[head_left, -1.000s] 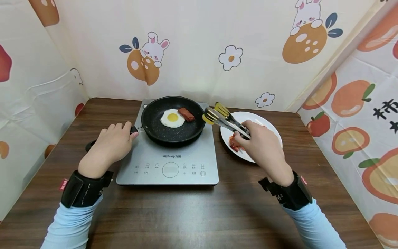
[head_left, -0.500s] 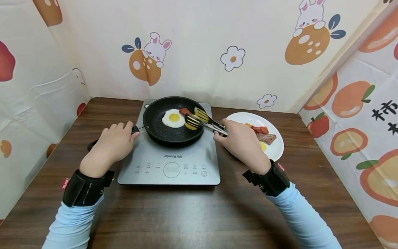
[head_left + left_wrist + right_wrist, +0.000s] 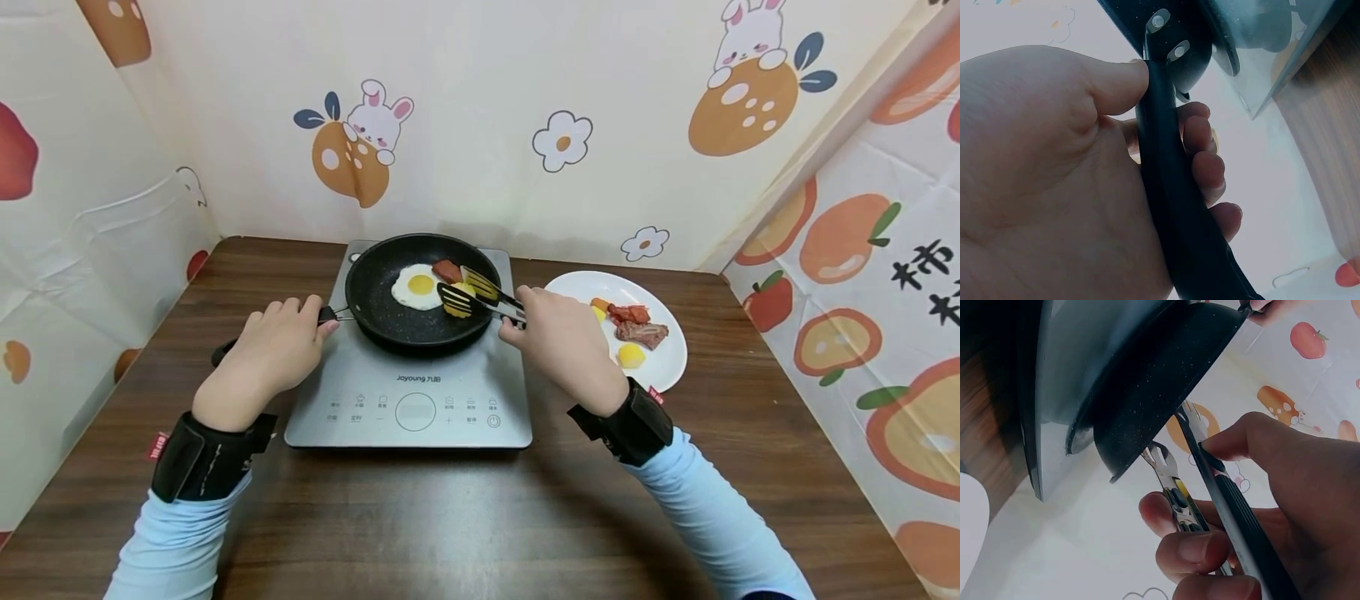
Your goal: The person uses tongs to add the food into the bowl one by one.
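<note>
My left hand point(image 3: 266, 350) grips the black handle point(image 3: 1166, 162) of the frying pan point(image 3: 405, 329), fingers wrapped round it in the left wrist view. The pan sits on a silver induction cooker point(image 3: 416, 396). In it lie a fried egg point(image 3: 405, 292) and a reddish-brown piece of meat point(image 3: 447, 271). My right hand point(image 3: 566, 342) holds metal-and-black tongs point(image 3: 502, 307), reaching over the pan's right rim. At their slotted tips is a yellow, bumpy piece of food point(image 3: 459, 310), partly hidden. In the right wrist view, the pan wall hides the tips of the tongs.
On the right, a white plate point(image 3: 667, 358) holds red bacon-like strips point(image 3: 628, 314), a brown meat piece point(image 3: 641, 334) and a yellow round piece point(image 3: 631, 356). Brown wooden tabletop point(image 3: 420, 517) extends in front of the cooker. Patterned cloth walls stand behind and at both sides.
My right hand has moved left with the tongs, from over the plate to over the pan, bringing the yellow piece along. More of the plate's food shows. The left hand stays on the handle.
</note>
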A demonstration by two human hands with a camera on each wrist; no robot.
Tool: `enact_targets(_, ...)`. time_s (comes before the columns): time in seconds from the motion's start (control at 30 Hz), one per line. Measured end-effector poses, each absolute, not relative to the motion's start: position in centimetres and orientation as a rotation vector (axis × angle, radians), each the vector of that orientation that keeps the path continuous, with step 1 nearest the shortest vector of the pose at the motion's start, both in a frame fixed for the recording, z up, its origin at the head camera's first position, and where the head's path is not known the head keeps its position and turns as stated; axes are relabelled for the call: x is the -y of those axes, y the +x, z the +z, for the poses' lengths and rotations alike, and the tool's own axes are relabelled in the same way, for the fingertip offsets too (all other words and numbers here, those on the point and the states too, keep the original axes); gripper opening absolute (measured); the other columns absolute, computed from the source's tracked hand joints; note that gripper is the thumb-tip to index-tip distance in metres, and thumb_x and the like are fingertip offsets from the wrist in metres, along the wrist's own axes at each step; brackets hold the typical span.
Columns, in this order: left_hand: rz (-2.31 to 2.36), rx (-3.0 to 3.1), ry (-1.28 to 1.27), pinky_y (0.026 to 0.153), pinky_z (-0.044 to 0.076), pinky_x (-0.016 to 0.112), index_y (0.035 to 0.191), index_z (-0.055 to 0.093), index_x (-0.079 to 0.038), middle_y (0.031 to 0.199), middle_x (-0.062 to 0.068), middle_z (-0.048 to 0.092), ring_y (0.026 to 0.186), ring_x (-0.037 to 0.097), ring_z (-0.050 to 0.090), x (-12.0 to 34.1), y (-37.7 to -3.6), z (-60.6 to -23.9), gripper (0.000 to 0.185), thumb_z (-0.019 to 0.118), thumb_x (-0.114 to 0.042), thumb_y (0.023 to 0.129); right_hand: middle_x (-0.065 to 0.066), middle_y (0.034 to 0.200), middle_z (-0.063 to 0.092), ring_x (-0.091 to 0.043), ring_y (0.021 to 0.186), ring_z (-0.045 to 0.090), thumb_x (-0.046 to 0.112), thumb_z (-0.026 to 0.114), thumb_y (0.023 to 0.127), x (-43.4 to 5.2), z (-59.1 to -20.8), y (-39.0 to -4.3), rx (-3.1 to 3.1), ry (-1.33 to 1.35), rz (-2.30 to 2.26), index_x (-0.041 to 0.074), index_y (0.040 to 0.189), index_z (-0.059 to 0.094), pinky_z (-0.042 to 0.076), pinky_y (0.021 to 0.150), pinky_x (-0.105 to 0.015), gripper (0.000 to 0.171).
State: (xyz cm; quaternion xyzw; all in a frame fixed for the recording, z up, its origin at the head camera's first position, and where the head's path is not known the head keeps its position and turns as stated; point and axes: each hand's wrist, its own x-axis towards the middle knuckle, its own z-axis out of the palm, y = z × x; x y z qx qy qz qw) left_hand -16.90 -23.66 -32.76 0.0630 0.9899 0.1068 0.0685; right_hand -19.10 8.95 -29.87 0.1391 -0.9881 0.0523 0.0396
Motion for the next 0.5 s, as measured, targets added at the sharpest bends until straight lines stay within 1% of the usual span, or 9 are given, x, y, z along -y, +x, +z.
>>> enact_targets(0.23, 0.321, -2.982, 0.199, 0.097, 0.038, 0.066, 0.144, 0.039, 0.010, 0.129, 0.036, 0.052, 0.118, 0.051, 0.049, 23.62, -16.88, -32.65, 0.053, 0.034, -0.033, 0.112, -0.005, 0.078, 0.057, -0.023, 0.062, 0.053, 0.038, 0.064, 0.095, -8.58, -29.53, -18.95, 3.030, 0.408, 0.108, 0.009, 0.094, 0.060, 0.035, 0.048, -0.032, 0.029)
enact_targets(0.43, 0.324, -2.978, 0.204, 0.097, 0.038, 0.066, 0.143, 0.039, 0.010, 0.128, 0.036, 0.052, 0.117, 0.051, 0.049, 23.58, -16.89, -32.62, 0.053, 0.035, -0.032, 0.112, -0.005, 0.082, 0.058, -0.022, 0.059, 0.053, 0.040, 0.065, 0.094, -8.41, -29.58, -18.81, 3.074, 0.359, 0.115, 0.007, 0.099, 0.060, 0.036, 0.046, -0.031, 0.034)
enact_targets(0.5, 0.326, -2.976, 0.204, 0.097, 0.038, 0.066, 0.143, 0.039, 0.010, 0.128, 0.036, 0.052, 0.117, 0.052, 0.049, 23.58, -16.92, -32.60, 0.053, 0.035, -0.032, 0.112, -0.005, 0.082, 0.058, -0.022, 0.059, 0.053, 0.041, 0.065, 0.094, -8.45, -29.67, -18.74, 3.072, 0.353, 0.119, 0.007, 0.099, 0.059, 0.036, 0.046, -0.030, 0.034)
